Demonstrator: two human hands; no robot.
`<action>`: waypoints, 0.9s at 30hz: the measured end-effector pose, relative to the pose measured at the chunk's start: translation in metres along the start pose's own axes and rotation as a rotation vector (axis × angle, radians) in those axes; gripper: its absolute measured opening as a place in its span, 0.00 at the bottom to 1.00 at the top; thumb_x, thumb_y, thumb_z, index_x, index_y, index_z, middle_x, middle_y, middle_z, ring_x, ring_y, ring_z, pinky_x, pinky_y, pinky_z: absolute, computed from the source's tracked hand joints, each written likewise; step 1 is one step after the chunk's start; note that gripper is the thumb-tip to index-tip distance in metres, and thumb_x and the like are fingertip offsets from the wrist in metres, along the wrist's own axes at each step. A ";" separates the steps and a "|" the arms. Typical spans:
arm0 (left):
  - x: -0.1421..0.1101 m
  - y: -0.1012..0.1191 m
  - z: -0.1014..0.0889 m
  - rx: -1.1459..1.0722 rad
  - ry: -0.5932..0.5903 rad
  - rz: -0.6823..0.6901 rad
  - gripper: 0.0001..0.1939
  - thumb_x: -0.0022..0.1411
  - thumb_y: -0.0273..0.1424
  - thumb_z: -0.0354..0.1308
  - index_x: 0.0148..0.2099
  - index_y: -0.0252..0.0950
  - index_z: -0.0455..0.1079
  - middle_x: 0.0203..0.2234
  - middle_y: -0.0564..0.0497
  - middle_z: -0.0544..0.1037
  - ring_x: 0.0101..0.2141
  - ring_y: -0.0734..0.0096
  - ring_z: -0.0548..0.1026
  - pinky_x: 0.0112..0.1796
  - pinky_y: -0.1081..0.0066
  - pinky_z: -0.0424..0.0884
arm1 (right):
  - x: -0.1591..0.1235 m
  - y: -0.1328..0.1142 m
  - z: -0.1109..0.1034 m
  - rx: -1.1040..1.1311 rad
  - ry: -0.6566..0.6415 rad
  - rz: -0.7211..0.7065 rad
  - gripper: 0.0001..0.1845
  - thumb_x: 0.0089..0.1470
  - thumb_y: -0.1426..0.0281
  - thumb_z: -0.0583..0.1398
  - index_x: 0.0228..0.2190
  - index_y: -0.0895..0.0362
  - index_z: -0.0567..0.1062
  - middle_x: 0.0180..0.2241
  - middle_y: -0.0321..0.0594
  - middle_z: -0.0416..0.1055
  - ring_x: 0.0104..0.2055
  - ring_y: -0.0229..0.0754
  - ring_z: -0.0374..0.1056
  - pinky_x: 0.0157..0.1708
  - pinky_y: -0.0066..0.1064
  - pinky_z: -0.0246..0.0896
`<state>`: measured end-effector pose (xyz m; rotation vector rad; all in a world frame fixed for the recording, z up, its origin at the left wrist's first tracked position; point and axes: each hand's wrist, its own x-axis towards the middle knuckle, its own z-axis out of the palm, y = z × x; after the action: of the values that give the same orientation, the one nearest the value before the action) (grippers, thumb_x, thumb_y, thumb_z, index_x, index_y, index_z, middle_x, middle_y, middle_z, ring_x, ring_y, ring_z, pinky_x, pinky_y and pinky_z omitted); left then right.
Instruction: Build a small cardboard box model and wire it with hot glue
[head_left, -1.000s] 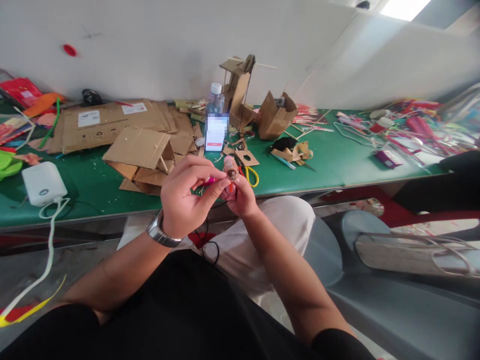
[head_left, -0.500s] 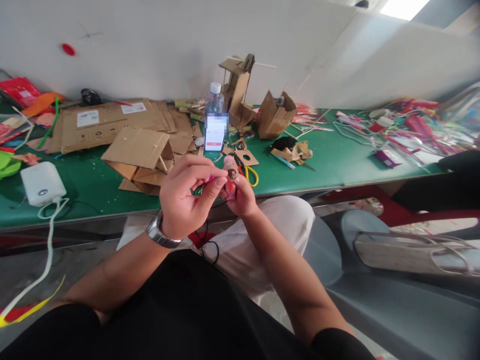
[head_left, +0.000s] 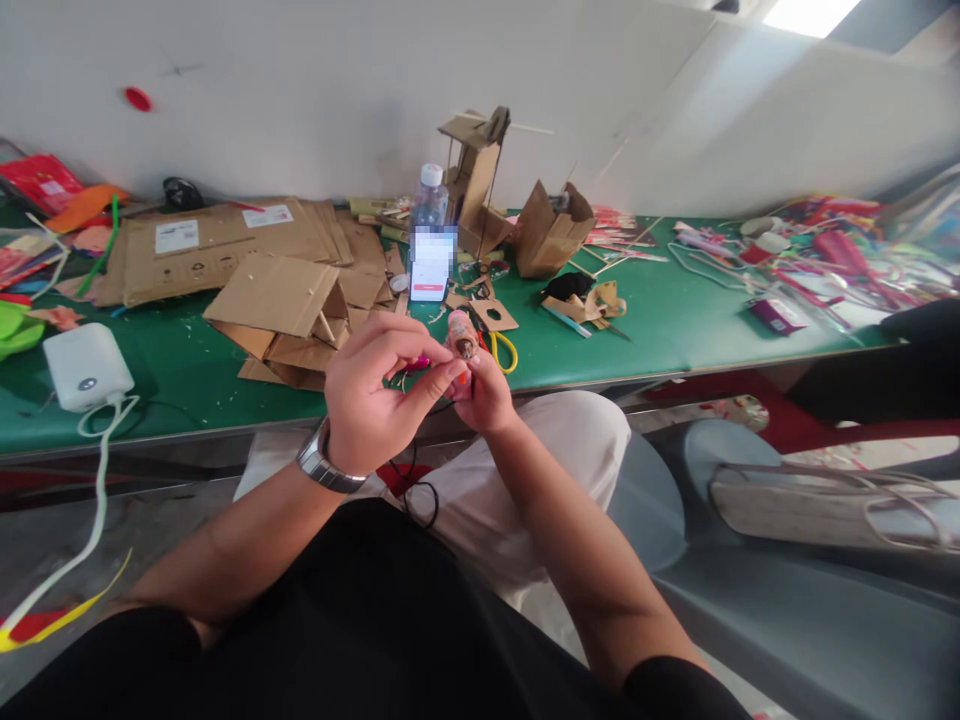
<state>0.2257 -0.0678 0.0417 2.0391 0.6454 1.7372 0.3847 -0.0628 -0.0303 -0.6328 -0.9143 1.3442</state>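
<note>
My right hand point(head_left: 487, 395) is closed around a small pink object point(head_left: 459, 325) with a brown, rounded end; its exact kind is not clear. Thumb and forefinger of my left hand point(head_left: 382, 390) are pinched together at the near side of that object. Whatever lies between those fingertips is too small to make out. Just beyond my right hand, yellow-handled scissors point(head_left: 508, 352) rest on the green table point(head_left: 645, 340). A phone point(head_left: 428, 280) with a lit screen leans upright against a clear bottle point(head_left: 430, 205).
A folded cardboard box point(head_left: 274, 295) and flat cardboard point(head_left: 217, 245) lie to the left, near a white power bank point(head_left: 88, 367) with a cable. Behind stand a cardboard tower point(head_left: 476, 175) and an open cardboard box point(head_left: 553, 235). Craft scraps point(head_left: 832, 250) cover the right end.
My left hand has shifted slightly right, its fingertips nearer the lower part of the pink object. My right hand keeps its hold in nearly the same place.
</note>
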 end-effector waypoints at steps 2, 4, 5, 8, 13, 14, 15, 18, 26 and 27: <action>0.000 0.000 0.000 0.000 0.000 -0.001 0.04 0.66 0.29 0.70 0.41 0.38 0.78 0.36 0.51 0.79 0.35 0.75 0.76 0.32 0.75 0.74 | 0.000 0.000 0.000 -0.004 0.001 0.008 0.25 0.51 0.47 0.70 0.29 0.55 0.72 0.19 0.28 0.56 0.19 0.33 0.52 0.19 0.27 0.47; -0.001 0.000 0.000 0.002 0.006 -0.009 0.04 0.67 0.30 0.69 0.43 0.39 0.78 0.37 0.51 0.79 0.35 0.75 0.76 0.32 0.75 0.74 | 0.000 -0.001 0.001 0.012 -0.008 0.009 0.24 0.51 0.48 0.70 0.30 0.55 0.72 0.19 0.28 0.57 0.19 0.33 0.52 0.19 0.27 0.47; -0.001 0.000 0.000 0.004 0.009 -0.012 0.03 0.68 0.30 0.68 0.43 0.39 0.78 0.37 0.51 0.79 0.35 0.75 0.76 0.31 0.75 0.73 | -0.001 -0.001 0.001 0.023 -0.014 0.009 0.24 0.51 0.48 0.70 0.31 0.54 0.72 0.20 0.28 0.58 0.19 0.33 0.52 0.20 0.26 0.47; -0.001 0.000 0.000 0.008 0.006 -0.018 0.02 0.70 0.30 0.66 0.44 0.38 0.78 0.38 0.50 0.79 0.34 0.76 0.75 0.31 0.75 0.73 | -0.001 0.000 0.001 0.034 -0.020 0.022 0.24 0.51 0.49 0.70 0.32 0.54 0.71 0.21 0.29 0.60 0.20 0.33 0.53 0.20 0.27 0.46; -0.001 0.001 0.000 0.013 0.006 -0.016 0.03 0.72 0.30 0.63 0.46 0.38 0.78 0.39 0.49 0.79 0.35 0.75 0.76 0.30 0.74 0.72 | 0.000 0.000 0.001 -0.015 -0.014 0.042 0.26 0.50 0.46 0.69 0.31 0.54 0.70 0.20 0.29 0.59 0.20 0.34 0.54 0.21 0.28 0.46; -0.001 0.001 0.000 0.010 0.007 -0.019 0.04 0.72 0.29 0.62 0.46 0.38 0.78 0.39 0.49 0.79 0.35 0.75 0.76 0.31 0.74 0.73 | 0.000 0.000 0.001 -0.025 -0.019 0.042 0.26 0.50 0.45 0.68 0.30 0.54 0.69 0.20 0.29 0.60 0.20 0.34 0.54 0.21 0.28 0.47; -0.001 0.002 0.000 0.010 0.008 -0.020 0.04 0.73 0.29 0.61 0.46 0.38 0.78 0.39 0.49 0.79 0.36 0.74 0.76 0.32 0.73 0.73 | 0.000 -0.001 0.001 -0.034 -0.022 0.041 0.26 0.51 0.45 0.68 0.30 0.53 0.68 0.20 0.30 0.60 0.20 0.35 0.55 0.21 0.28 0.47; 0.000 0.002 -0.001 0.041 0.019 -0.007 0.04 0.73 0.28 0.60 0.44 0.37 0.77 0.39 0.49 0.79 0.37 0.73 0.76 0.34 0.72 0.72 | 0.000 -0.002 0.002 -0.061 -0.027 0.025 0.26 0.52 0.45 0.67 0.28 0.53 0.67 0.20 0.31 0.61 0.20 0.35 0.55 0.20 0.29 0.48; -0.004 -0.004 -0.001 -0.146 0.050 -0.068 0.08 0.78 0.31 0.51 0.45 0.39 0.71 0.37 0.48 0.76 0.35 0.72 0.75 0.34 0.70 0.73 | 0.000 -0.004 0.004 -0.051 -0.060 -0.024 0.24 0.55 0.47 0.66 0.27 0.54 0.70 0.18 0.31 0.61 0.19 0.35 0.55 0.20 0.30 0.48; -0.004 -0.005 -0.001 -0.160 0.052 -0.080 0.09 0.78 0.32 0.50 0.44 0.39 0.70 0.36 0.48 0.76 0.35 0.71 0.75 0.34 0.69 0.73 | 0.000 -0.005 0.003 -0.044 -0.064 -0.024 0.24 0.55 0.47 0.66 0.27 0.54 0.70 0.18 0.31 0.61 0.19 0.35 0.55 0.20 0.30 0.48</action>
<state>0.2235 -0.0661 0.0358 1.8414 0.5759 1.7419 0.3843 -0.0638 -0.0247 -0.6142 -1.0025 1.3318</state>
